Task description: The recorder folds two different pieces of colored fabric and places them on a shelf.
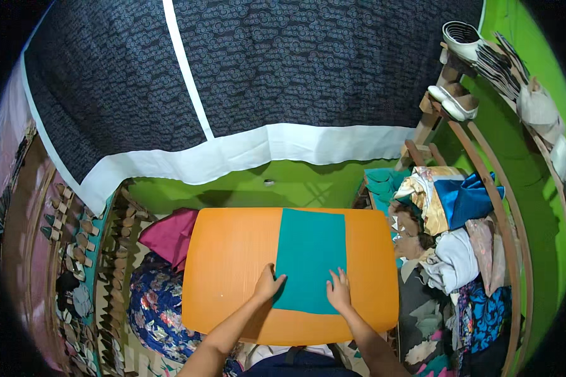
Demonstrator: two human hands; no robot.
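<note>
While the teal cloth (310, 259) lies flat on the orange table (233, 264), right of the table's middle and reaching from the far edge toward the near one, we note both hands at its near end. The left hand (268, 284) rests at the cloth's near left corner: its fingers are loosely curled, the thumb lies on the teal fabric, and the rest sits on the bare orange top just beside the edge. We cannot tell whether it pinches the edge or merely presses it. The right hand (339, 290) lies palm down on the cloth near its near right corner, fingers spread and extended, flat against the fabric and gripping nothing that we can see. Both forearms enter from the lower edge.

We record around the table a magenta cloth (170, 235) off the left far corner, a blue floral fabric (157, 308) below it, a heap of mixed fabrics (453, 251) to the right, and a dark patterned curtain (264, 69) with a white border hanging behind.
</note>
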